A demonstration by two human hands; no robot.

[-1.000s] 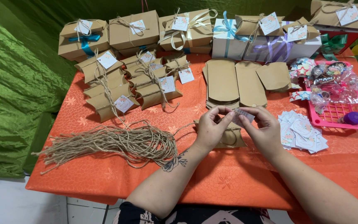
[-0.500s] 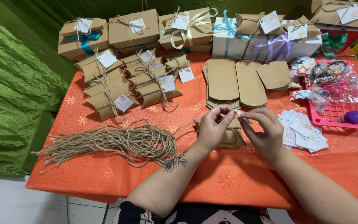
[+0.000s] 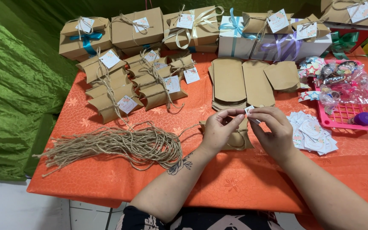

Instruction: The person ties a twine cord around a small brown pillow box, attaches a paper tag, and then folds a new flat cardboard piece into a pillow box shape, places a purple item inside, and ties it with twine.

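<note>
My left hand (image 3: 220, 127) and my right hand (image 3: 273, 130) meet over a brown pillow-shaped gift box (image 3: 231, 140) lying on the orange tablecloth (image 3: 235, 183). The right hand's fingertips pinch a small white tag (image 3: 249, 110). A thin strand of jute twine is pinched in the left fingers, close to the tag; the strand wraps the box. Both hands hover just above the box, partly hiding it.
A bundle of cut jute twine (image 3: 116, 145) lies at the left. Finished tied pillow boxes (image 3: 128, 85) sit behind it. Flat unfolded boxes (image 3: 243, 81), a pile of tags (image 3: 314, 134), a pink tray of sweets (image 3: 348, 102) and ribboned gift boxes (image 3: 235, 32) fill the back.
Both hands have stayed over the box, with the fingers shifting slightly around the tag and the twine. Nothing else has moved.
</note>
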